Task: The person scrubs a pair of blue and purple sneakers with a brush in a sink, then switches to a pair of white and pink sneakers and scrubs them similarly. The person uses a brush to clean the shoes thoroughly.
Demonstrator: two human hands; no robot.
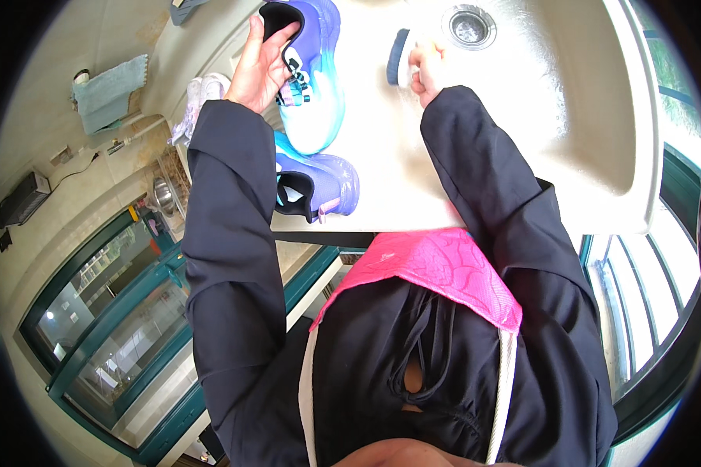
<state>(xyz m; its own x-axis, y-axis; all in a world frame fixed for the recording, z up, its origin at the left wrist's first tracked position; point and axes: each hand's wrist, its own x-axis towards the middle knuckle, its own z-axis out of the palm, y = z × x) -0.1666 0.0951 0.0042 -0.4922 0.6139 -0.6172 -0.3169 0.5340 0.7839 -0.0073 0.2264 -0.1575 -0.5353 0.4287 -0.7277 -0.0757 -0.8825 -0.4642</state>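
My left hand [263,67] holds a purple, blue and white sneaker [318,87] by its black-lined collar, with the fingers partly inside the opening. A second sneaker [339,181] of the same colours lies just below it on the pale sink's ledge, its heel towards the right and its toe partly hidden by my left sleeve. In my right hand [429,70] is a scrubbing brush [398,57] with dark bristles, which point left towards the sneakers. A gap separates the brush from the shoes. Bright glare washes out part of the right hand and the sink.
The sink basin [596,157] with a metal drain [472,27] spreads to the right. Pale shoes [201,96] stand beyond my left forearm. A light blue cloth [110,93] hangs near a pipe on the left wall. A green-framed window [675,111] is at the right.
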